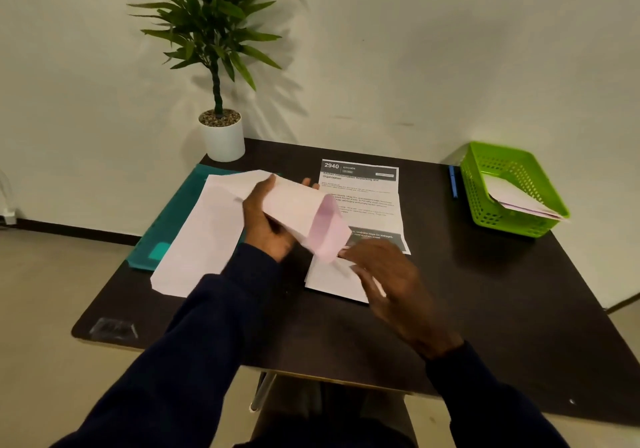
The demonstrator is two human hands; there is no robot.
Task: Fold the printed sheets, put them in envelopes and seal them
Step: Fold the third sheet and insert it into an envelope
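My left hand [268, 220] holds a white envelope [301, 210] above the dark table, its flap open toward the right and showing a pink lining. My right hand [388, 277] hovers blurred over a folded white sheet [332, 279] lying on the table near me, fingers spread; I cannot tell if it touches the sheet. A printed sheet [367, 187] headed "2940 KITCHEN" lies flat behind the hands. A stack of white envelopes [201, 239] lies to the left.
A teal folder [162, 236] sits under the stack at the table's left edge. A green plastic basket [512, 187] with envelopes inside stands at the back right, a blue pen [453, 180] beside it. A potted plant [221, 135] stands at the back left.
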